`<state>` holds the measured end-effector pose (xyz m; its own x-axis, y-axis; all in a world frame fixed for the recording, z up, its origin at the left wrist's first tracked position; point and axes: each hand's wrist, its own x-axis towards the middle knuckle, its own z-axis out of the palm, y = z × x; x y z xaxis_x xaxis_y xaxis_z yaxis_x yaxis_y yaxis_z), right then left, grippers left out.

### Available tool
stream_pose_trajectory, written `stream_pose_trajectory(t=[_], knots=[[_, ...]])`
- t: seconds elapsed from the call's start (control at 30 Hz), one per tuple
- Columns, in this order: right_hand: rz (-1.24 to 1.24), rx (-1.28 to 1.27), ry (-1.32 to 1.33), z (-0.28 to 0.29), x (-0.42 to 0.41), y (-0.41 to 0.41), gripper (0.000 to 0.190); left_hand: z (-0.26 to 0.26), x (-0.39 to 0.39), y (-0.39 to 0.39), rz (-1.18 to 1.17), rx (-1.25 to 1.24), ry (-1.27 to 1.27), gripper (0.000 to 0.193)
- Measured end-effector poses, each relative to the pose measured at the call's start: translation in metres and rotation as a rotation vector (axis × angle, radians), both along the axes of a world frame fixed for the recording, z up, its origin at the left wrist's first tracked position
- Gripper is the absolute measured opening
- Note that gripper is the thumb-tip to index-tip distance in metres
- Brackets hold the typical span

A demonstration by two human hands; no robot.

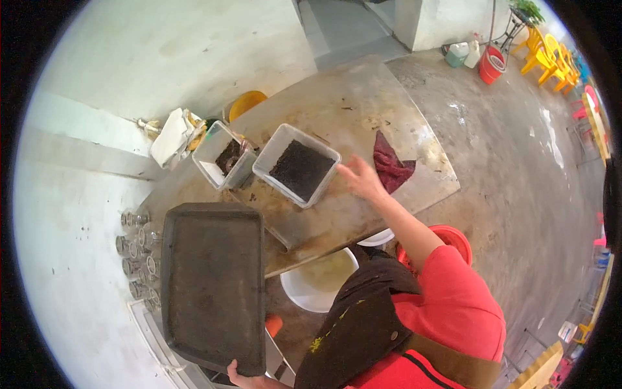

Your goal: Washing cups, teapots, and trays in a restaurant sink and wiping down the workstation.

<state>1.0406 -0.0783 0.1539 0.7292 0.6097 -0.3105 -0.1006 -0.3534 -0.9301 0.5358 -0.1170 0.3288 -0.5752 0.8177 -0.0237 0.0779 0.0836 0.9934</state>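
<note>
My left hand (pixel 244 379) grips the near edge of a dark, shallow rectangular tray (pixel 214 287), tilted so its inside faces up at me. My right hand (pixel 360 177) reaches over the stained table (pixel 320 228), fingers apart and slightly blurred. Its fingertips are beside the right corner of a clear plastic container (pixel 275 181) holding dark, soil-like loose material (pixel 305 170); whether they touch it, I cannot tell. A crumpled maroon cloth (pixel 392 165) lies just right of that hand. To the left stands a second clear container (pixel 206 146) with some dark material and a white piece inside.
Glass jars (pixel 141 265) line the left wall. White cloths or bags (pixel 172 138) and a yellow container (pixel 247 104) sit behind the table. Below its near edge are a white basin (pixel 311 287) with cloudy liquid and a red basin (pixel 454 240). Yellow chairs (pixel 539 53) stand far right.
</note>
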Motion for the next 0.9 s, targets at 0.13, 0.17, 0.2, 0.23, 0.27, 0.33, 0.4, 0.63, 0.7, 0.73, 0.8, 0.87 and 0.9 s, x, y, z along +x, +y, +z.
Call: stream_pose_trajectory(t=[0.13,0.17,0.2,0.23,0.27,0.33,0.4,0.63,0.7,0.73,0.8,0.87,0.9], knots=[[-0.102,-0.414,-1.137,-0.009,0.033,-0.054,0.048,-0.004,0.004,0.007,-0.087,0.043,0.104,0.018],[-0.044,-0.461,-1.212,-0.016,0.039,-0.057,0.047,-0.004,0.005,0.010,-0.090,0.046,0.106,0.018],[-0.064,-0.421,-1.234,-0.022,0.049,-0.054,0.047,-0.004,0.006,0.012,-0.071,-0.024,-0.187,0.032],[0.025,-0.313,-1.134,-0.027,0.062,-0.044,0.047,-0.003,0.008,0.014,-0.052,-0.095,-0.480,0.046],[0.119,-0.283,-0.971,-0.032,0.072,-0.037,0.047,-0.003,0.011,0.014,-0.053,-0.095,-0.474,0.046],[0.029,-0.044,-1.059,-0.034,0.090,-0.001,0.049,-0.002,0.020,0.014,-0.130,0.202,0.244,0.020],[0.045,0.048,-1.085,-0.033,0.095,0.044,0.051,0.004,0.030,0.016,-0.106,0.221,0.226,0.023],[0.385,-0.171,-1.306,-0.045,0.125,0.139,0.046,0.020,0.062,0.046,0.159,-0.125,-0.269,0.036],[0.027,-0.453,-1.167,-0.048,0.142,0.131,0.035,0.017,0.064,0.048,0.117,-0.064,-0.064,0.032],[-0.095,-0.498,-1.188,-0.049,0.151,0.113,0.039,0.015,0.065,0.048,0.109,-0.079,-0.054,0.032],[-0.272,-0.600,-1.186,-0.050,0.157,0.056,0.038,0.013,0.065,0.051,0.016,-0.012,0.093,0.019],[-0.410,-0.686,-1.133,-0.053,0.143,-0.026,0.035,0.015,0.068,0.057,0.045,-0.058,-0.068,0.015],[-0.424,-0.771,-1.088,-0.056,0.131,-0.073,0.034,0.018,0.070,0.062,0.093,-0.089,-0.227,0.010]])
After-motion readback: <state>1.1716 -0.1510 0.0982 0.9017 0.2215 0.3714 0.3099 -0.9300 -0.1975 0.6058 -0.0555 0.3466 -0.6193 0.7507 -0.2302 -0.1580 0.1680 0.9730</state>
